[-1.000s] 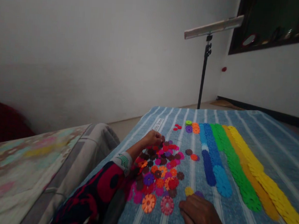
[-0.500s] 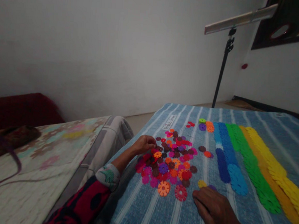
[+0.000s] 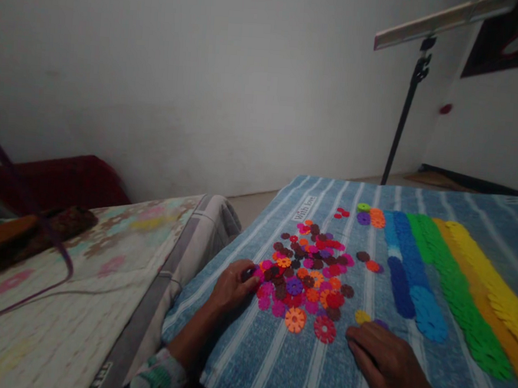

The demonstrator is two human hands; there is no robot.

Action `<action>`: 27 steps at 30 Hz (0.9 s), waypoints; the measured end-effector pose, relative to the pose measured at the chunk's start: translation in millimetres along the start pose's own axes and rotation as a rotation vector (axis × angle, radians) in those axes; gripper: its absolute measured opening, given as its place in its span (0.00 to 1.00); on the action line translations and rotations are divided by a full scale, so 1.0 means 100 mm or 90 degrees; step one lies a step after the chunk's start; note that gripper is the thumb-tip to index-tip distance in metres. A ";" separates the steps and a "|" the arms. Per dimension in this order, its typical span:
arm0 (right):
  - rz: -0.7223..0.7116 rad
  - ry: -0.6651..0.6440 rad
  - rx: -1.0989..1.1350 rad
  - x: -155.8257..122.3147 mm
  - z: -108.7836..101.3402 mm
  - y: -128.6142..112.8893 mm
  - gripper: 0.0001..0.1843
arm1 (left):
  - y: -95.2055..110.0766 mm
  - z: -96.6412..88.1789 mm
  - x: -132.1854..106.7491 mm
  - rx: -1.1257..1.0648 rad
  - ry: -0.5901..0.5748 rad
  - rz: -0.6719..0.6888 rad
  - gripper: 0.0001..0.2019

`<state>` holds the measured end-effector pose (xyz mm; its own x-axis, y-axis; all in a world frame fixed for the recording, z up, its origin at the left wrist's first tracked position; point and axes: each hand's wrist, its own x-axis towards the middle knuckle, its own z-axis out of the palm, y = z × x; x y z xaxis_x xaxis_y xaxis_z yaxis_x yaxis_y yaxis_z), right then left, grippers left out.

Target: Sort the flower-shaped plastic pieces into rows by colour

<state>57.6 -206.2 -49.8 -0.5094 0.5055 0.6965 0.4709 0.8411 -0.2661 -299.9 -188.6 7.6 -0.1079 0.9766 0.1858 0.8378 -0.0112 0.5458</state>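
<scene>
My left hand (image 3: 233, 285) is at the near left edge of a loose pile of flower-shaped plastic discs (image 3: 294, 286) in pink, red, brown, orange and purple. Its thumb and index finger close around something dark at the pile's edge, too hidden to make out. My right hand (image 3: 391, 360) lies palm down on the blue striped cloth (image 3: 269, 354), fingers loosely bent and thumb a little apart. Just beyond its fingers lies a yellow disc (image 3: 363, 316), with a purple one (image 3: 382, 324) beside it. An orange disc (image 3: 295, 320) and a red disc (image 3: 324, 329) lie at the pile's front.
Overlapping rows of blue discs (image 3: 408, 246), green discs (image 3: 464, 303) and yellow discs (image 3: 488, 269) stretch along the right. Small red pieces (image 3: 341, 213) lie beyond the pile. A flowered bed cover (image 3: 116, 267) is at left. Behind the table stands a lamp pole (image 3: 401, 121).
My left hand has drawn back from the pile's upper left to its near left edge. My right hand stays on the cloth. The view has shifted slightly left.
</scene>
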 end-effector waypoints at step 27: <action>0.021 -0.015 0.015 0.01 0.01 -0.02 0.12 | 0.98 0.95 0.96 0.015 -0.004 0.236 0.21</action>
<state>55.5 -207.6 -49.3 -0.5115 0.5367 0.6710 0.4709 0.8283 -0.3036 -177.3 -75.3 1.5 0.2078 0.9084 0.3627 0.8313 -0.3595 0.4240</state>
